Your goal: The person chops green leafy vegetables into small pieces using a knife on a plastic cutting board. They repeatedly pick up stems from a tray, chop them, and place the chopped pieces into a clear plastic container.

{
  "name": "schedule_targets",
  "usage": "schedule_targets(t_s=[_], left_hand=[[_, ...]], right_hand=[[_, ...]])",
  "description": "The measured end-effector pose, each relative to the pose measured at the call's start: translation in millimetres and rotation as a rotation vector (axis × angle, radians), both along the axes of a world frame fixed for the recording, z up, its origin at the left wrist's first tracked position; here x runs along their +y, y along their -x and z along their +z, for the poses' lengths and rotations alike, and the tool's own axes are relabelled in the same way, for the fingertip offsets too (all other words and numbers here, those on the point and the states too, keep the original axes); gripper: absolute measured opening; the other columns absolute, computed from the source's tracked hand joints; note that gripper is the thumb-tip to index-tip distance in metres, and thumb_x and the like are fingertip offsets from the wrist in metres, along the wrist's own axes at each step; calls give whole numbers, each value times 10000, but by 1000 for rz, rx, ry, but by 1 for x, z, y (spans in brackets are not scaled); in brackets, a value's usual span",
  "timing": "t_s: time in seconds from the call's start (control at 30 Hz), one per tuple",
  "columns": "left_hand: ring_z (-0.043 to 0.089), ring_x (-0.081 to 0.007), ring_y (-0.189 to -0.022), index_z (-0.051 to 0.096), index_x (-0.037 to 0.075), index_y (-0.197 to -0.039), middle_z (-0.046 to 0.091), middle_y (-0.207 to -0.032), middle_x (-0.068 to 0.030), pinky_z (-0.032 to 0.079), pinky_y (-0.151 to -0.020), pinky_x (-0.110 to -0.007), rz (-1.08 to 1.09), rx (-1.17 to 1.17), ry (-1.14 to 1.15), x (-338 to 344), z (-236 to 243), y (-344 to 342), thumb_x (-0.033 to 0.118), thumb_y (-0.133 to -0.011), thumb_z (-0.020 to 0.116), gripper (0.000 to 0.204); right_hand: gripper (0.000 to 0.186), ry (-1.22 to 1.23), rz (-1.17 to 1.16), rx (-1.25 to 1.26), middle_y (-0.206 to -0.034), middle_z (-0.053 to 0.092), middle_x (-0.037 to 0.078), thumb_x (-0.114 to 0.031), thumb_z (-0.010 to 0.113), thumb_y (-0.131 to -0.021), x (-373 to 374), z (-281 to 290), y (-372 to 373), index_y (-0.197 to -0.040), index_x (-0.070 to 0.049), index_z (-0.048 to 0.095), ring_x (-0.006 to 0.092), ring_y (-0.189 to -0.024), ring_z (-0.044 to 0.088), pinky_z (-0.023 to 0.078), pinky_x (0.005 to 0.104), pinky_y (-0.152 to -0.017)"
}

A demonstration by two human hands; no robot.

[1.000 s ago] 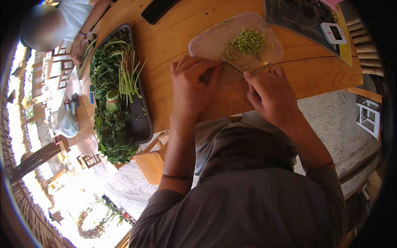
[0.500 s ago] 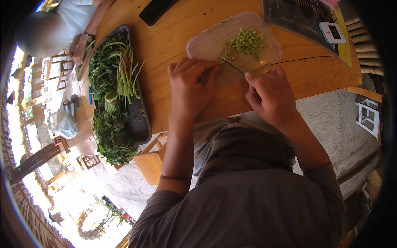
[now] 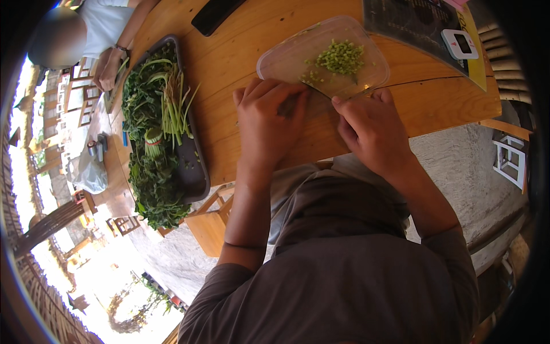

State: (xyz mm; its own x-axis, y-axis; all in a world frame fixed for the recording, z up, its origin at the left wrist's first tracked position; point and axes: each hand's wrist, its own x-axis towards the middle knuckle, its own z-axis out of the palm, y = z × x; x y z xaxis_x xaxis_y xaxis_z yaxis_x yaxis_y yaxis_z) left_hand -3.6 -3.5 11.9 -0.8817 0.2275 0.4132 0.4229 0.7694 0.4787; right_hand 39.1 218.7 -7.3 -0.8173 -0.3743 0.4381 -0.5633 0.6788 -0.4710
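Observation:
My right hand [image 3: 369, 123] is closed round a small knife, with its thin dark blade [image 3: 318, 91] pointing left toward my other hand. At the near left edge of a clear plastic container [image 3: 275, 54], my left hand [image 3: 269, 112] is pinched closed. What its fingers hold is mostly hidden and too small to name. Its fingertips are close to the blade's tip. Chopped green stem pieces [image 3: 341, 57] lie heaped in the container, with a few scattered bits near the knife.
Left of my hands, a dark tray [image 3: 197, 175] holds leafy greens [image 3: 152, 183] and pale green stalks [image 3: 175, 109]. A white digital device [image 3: 459, 44] rests on a printed sheet [image 3: 409, 34] at far right. Another person's hand [image 3: 107, 70] is beyond the tray. A black object [image 3: 215, 16] lies at the back.
The knife in my right hand has shifted slightly left, its blade now lower and nearer my left fingertips. My left hand stays almost in place. The other person's head has moved slightly.

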Motion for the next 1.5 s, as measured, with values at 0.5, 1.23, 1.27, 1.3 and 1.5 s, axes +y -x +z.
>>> schedule_targets(t_s=[0.5,1.23,1.27,1.3,1.5], left_hand=[[693,-196,-746,860,130,-905,799,-833,-13,471,-818,-367,25,-8,-14,-2,-1,-1,99,-830,930,107],[721,-185,-899,874,167,-941,831,-915,6,422,-926,-383,17,-8,44,-8,0,-2,125,-844,909,111],[721,-186,-899,874,168,-941,830,-916,8,422,-925,-384,18,-3,46,-8,-1,-2,125,-844,909,112],[719,-188,-903,874,168,-943,830,-920,9,422,-924,-385,18,-9,47,-7,-1,-2,124,-844,908,113],[708,-197,-922,872,169,-955,827,-941,15,422,-921,-391,3,-21,64,-6,1,-2,121,-855,896,114]], right_hand=[[366,62,39,51,-796,654,1,-86,835,-910,4,-8,-3,-1246,-54,693,218,-720,632,445,411,-834],[358,60,38,39,-809,665,-1,-78,816,-927,5,-5,-4,-1257,-55,682,215,-745,649,438,417,-858],[362,53,45,30,-812,666,-1,-83,816,-929,5,-5,-4,-1264,-54,682,215,-746,647,440,415,-860],[366,39,49,23,-820,670,0,-87,815,-932,5,-5,-4,-1272,-53,682,216,-754,652,444,418,-873],[391,-61,23,19,-854,681,9,-101,805,-949,1,0,1,-1313,-44,675,229,-804,682,457,442,-950]])
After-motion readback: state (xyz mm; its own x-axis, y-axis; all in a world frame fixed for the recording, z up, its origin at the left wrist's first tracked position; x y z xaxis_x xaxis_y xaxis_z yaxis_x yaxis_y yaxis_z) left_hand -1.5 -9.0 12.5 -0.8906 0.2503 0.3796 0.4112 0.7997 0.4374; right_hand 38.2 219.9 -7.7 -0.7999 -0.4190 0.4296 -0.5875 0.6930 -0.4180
